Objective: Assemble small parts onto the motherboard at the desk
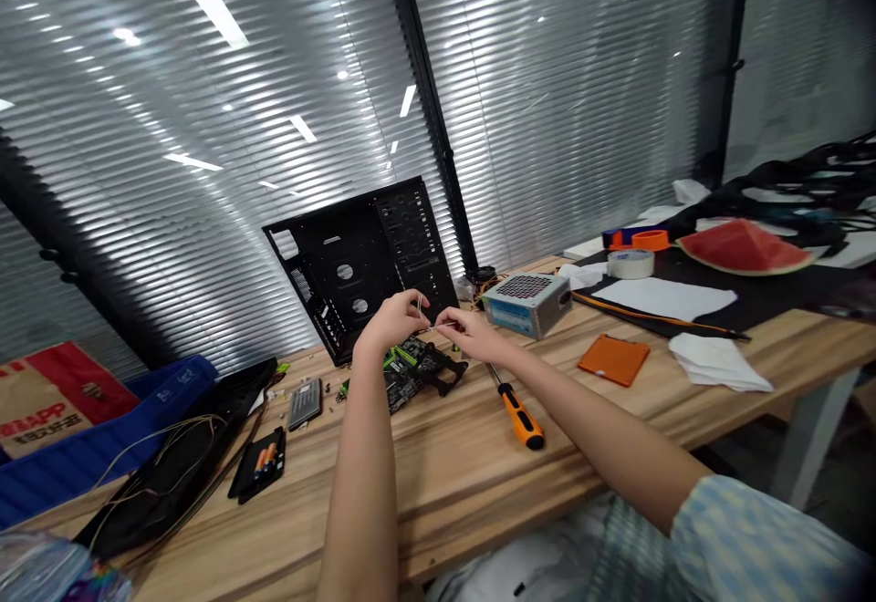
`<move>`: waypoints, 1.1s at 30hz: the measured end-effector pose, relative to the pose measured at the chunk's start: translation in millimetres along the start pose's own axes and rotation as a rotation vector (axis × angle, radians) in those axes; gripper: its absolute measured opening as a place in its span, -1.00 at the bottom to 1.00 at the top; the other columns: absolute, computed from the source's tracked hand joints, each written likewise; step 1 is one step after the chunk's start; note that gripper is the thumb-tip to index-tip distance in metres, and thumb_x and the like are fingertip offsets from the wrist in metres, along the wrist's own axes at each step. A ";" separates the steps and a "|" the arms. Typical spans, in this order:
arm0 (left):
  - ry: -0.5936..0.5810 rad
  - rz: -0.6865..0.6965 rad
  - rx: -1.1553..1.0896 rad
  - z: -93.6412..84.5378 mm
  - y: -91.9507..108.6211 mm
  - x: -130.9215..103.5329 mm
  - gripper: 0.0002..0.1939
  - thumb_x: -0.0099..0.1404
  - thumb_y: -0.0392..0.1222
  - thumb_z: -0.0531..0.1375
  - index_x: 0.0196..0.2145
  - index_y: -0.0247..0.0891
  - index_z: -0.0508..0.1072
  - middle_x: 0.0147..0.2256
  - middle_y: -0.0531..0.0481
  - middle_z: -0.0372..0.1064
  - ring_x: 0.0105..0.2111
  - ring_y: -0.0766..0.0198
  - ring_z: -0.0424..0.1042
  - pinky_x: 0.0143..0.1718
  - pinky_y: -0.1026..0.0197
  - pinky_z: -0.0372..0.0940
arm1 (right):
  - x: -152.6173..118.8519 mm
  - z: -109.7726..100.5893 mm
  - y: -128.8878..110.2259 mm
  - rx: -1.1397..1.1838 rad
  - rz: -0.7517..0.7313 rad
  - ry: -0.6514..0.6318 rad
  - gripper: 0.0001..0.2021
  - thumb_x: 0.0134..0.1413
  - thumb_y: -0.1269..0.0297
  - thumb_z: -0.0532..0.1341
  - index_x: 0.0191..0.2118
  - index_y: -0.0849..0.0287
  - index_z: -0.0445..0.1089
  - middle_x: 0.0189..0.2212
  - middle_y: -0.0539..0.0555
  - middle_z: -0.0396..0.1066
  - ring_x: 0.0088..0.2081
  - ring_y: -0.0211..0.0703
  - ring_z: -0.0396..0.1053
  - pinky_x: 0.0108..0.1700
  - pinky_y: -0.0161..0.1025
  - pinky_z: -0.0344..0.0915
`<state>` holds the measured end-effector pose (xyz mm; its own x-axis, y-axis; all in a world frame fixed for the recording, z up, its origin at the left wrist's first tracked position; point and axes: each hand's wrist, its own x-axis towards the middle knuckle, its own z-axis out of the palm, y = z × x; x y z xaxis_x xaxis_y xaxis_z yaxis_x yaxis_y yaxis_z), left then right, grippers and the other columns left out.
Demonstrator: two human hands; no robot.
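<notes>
My left hand (pixel 395 319) is raised above a circuit board, with its fingers pinched on a thin whitish strand (pixel 420 305), like a wire or string. Close by on the right, my right hand (pixel 472 335) pinches the same strand, which runs across the small gap between my fingertips. Below lies the motherboard (pixel 409 367), black with bright green parts and a black bracket; my left forearm hides part of it. Behind my hands an open black computer case (pixel 356 264) stands on its edge. A screwdriver (pixel 520 418) with an orange and black handle lies under my right forearm.
A power supply (pixel 526 303) stands right of my hands. An orange drive caddy (pixel 614 359), paper, a white tape roll (pixel 630 264) and a watermelon slice (pixel 743 248) lie further right. Leftward are a drive (pixel 305 403), a battery tray (pixel 258 465) and a blue bin (pixel 171 401).
</notes>
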<state>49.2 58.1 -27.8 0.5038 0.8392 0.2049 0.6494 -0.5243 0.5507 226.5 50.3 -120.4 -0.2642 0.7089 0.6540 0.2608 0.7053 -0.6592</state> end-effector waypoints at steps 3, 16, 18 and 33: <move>-0.010 0.007 -0.030 3.4 -2.9 3.5 -0.71 0.05 -0.29 0.22 -0.21 -0.23 0.35 -0.41 0.00 0.52 -0.38 0.22 0.49 -0.35 0.24 0.33 | 1.8 0.4 6.3 -0.001 -0.004 0.010 -0.82 0.16 0.21 0.09 -0.28 0.20 0.34 -0.42 -0.01 0.30 -0.41 -0.27 0.19 -0.37 -0.31 0.11; -0.017 -0.017 -0.128 23.3 -20.6 21.7 -0.78 0.11 -0.34 0.22 -0.26 -0.26 0.33 -0.46 0.00 0.49 -0.46 0.27 0.48 -0.38 0.24 0.34 | 6.7 1.8 27.4 0.062 0.131 0.033 -0.81 0.08 0.19 0.12 -0.33 0.22 0.35 -0.46 -0.03 0.27 -0.43 -0.27 0.16 -0.37 -0.29 0.10; -0.027 -0.026 -0.137 25.5 -23.2 23.7 -0.79 0.11 -0.35 0.22 -0.27 -0.26 0.33 -0.46 0.00 0.49 -0.46 0.26 0.48 -0.38 0.23 0.35 | 8.4 3.0 32.8 0.077 0.149 0.038 -0.81 0.06 0.19 0.12 -0.34 0.22 0.35 -0.46 -0.03 0.28 -0.43 -0.27 0.17 -0.36 -0.29 0.11; -0.044 -0.055 -0.165 29.1 -32.8 28.5 -0.71 0.01 -0.41 0.27 -0.28 -0.27 0.34 -0.45 -0.02 0.49 -0.40 0.23 0.50 -0.32 0.19 0.37 | 9.5 9.1 48.1 0.211 0.305 0.051 -0.78 0.03 0.12 0.16 -0.37 0.20 0.33 -0.57 -0.08 0.22 -0.54 -0.30 0.20 -0.49 -0.34 0.17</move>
<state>58.8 95.0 -63.7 0.4972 0.8567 0.1374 0.5759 -0.4443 0.6863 228.1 91.0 -149.3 -0.1559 0.8895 0.4295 0.1215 0.4488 -0.8853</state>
